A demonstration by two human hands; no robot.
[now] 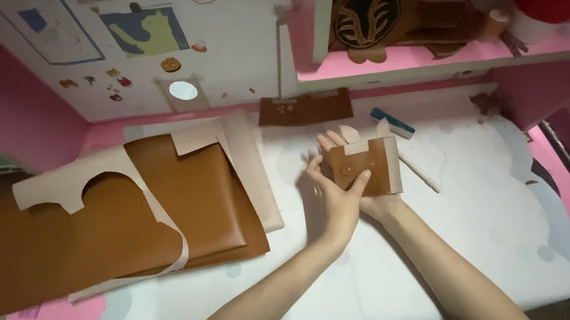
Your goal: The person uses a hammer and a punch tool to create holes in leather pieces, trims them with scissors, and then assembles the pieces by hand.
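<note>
Both hands grip a small brown leather pouch [360,166]: left hand [332,201] curled around its near side, right hand [381,203] apparently underneath, mostly hidden.

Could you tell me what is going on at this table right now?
A person holds a small brown leather piece in both hands above a white mat. The left hand grips it from the side, and the right hand supports it underneath. Larger brown leather sheets lie to the left, untouched.
</note>
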